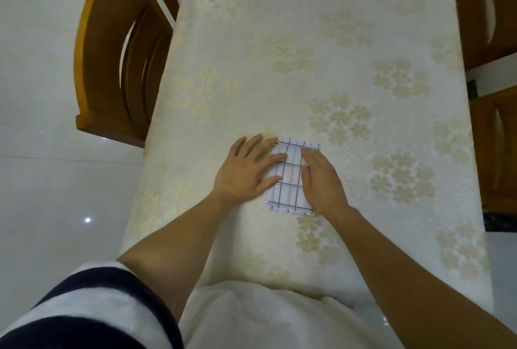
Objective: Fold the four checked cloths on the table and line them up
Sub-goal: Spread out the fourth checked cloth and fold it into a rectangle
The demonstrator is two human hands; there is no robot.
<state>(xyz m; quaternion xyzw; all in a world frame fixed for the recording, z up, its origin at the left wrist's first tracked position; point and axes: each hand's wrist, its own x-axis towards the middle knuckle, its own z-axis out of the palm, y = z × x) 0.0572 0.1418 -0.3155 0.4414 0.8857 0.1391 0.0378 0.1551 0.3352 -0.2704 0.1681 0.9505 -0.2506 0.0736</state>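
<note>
One white checked cloth (291,175) with thin blue and dark lines lies folded into a narrow upright rectangle on the table (279,69). My left hand (249,169) rests flat with spread fingers, its fingertips on the cloth's left edge. On the cloth's right side my right hand (321,178) lies flat, fingers together, covering that edge. Neither hand grips the cloth; both press down on it. Only this one cloth is in view.
The table is covered by a cream tablecloth with pale gold flower prints. A wooden chair (117,55) stands at the table's left side, and more wooden chairs (492,27) stand along the right edge. A glossy white tiled floor lies to the left.
</note>
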